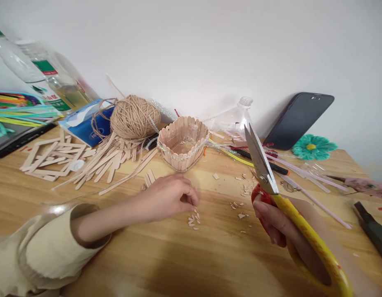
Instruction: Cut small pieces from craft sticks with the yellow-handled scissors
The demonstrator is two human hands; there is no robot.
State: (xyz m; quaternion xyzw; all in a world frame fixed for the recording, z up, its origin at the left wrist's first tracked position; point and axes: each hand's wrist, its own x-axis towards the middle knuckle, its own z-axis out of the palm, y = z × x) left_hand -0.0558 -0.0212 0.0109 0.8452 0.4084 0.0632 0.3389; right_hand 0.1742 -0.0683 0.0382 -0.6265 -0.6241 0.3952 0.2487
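My right hand (280, 222) is closed round the red and yellow handles of a pair of scissors (262, 165). Their blades point up, slightly apart. My left hand (175, 194) is low over the table, fingertips pinched at a small wooden chip (195, 209). Just below those fingers lies a little group of cut wooden chips (193, 222). Behind my left hand stands a small basket (181, 161) made of upright craft sticks, with silvery pipe cleaner round its outside. More wood scraps (246, 189) are scattered between the two hands.
Loose craft sticks (113, 161) and a ball of twine (133, 117) lie left of the basket, beside a blue packet (99, 123). Bottles (60, 82) stand far left. A phone (297, 119) leans on the wall near a green flower (314, 146). A glue gun (364, 185) lies far right.
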